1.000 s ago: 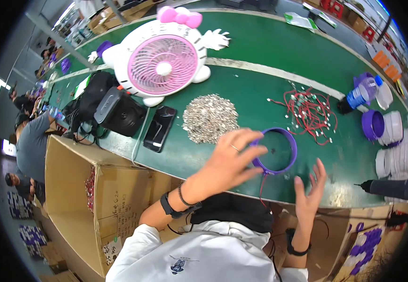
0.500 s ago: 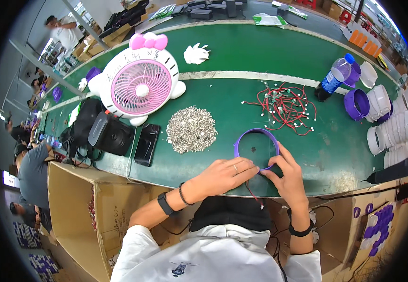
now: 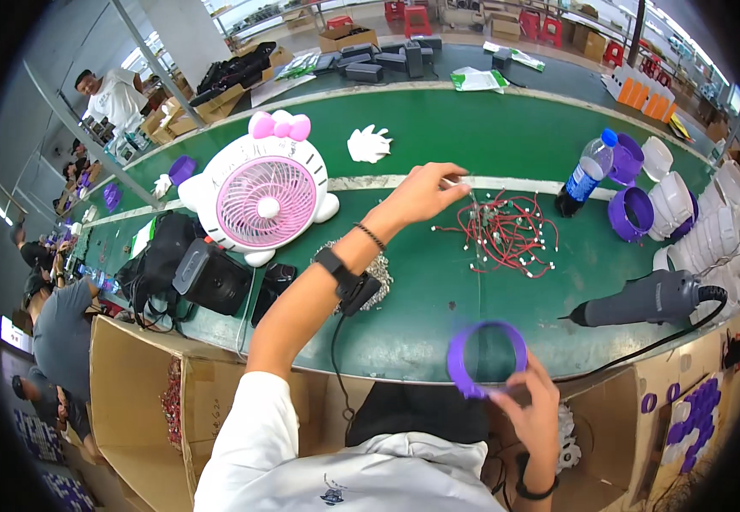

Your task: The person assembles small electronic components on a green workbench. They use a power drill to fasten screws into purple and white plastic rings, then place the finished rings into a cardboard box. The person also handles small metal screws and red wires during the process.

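Observation:
My right hand (image 3: 530,405) grips a purple plastic ring (image 3: 457,365) by its lower right rim, over the near edge of the green table. The ring is slightly blurred. My left arm reaches forward across the table. The left hand (image 3: 428,194) is beside the tangle of red wires (image 3: 506,235) with white connectors, its fingertips pinched together. Whatever is between them is too small to make out. Below the left forearm, a pile of small metal screws (image 3: 378,286) is partly hidden.
A pink and white fan (image 3: 267,207) stands at left, near a black speaker (image 3: 209,277). A grey electric screwdriver (image 3: 643,300) lies at right. Behind it are stacked white rings (image 3: 715,243), purple rings (image 3: 631,213) and a blue-labelled bottle (image 3: 586,175). A white glove (image 3: 369,145) lies farther back.
My left hand has left the purple ring and moved forward to the red wires. My right hand has brought the ring nearer. The view has shifted, showing more of the screwdriver.

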The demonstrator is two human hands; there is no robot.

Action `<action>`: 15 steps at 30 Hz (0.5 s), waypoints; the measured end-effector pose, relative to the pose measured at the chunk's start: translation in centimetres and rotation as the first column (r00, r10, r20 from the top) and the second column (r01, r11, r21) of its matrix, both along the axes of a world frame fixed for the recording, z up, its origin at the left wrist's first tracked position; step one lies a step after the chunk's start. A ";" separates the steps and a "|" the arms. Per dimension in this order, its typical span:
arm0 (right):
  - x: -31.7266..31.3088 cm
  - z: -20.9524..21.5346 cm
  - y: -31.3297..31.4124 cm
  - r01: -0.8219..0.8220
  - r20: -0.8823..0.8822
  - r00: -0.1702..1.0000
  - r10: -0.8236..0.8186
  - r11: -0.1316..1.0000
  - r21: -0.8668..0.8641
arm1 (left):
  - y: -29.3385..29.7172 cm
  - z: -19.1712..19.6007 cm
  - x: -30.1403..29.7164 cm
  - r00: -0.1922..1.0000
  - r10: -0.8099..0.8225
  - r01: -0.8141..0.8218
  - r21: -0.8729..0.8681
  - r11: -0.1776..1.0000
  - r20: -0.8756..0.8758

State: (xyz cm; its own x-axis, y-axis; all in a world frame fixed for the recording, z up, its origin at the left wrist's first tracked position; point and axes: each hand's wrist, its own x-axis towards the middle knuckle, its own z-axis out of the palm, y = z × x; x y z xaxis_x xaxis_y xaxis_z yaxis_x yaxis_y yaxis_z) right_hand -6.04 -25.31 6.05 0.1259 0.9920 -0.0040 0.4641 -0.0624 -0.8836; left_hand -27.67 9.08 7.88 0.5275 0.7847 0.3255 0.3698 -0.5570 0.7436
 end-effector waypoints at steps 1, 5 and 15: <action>0.4 -0.1 -1.3 -0.033 0.018 0.999 0.033 0.999 0.032 | 1.9 -1.6 -0.8 0.990 0.130 -0.126 0.066 0.990 -0.060; 4.6 0.7 -6.2 -0.282 -0.156 0.946 0.282 0.959 0.026 | 9.1 -6.6 -4.2 0.746 0.619 -0.521 0.363 0.773 -0.248; 17.6 -0.5 -11.6 0.556 -0.285 0.822 -0.493 0.803 0.215 | 13.9 -10.7 -11.1 0.634 0.770 -0.710 0.336 0.618 -0.075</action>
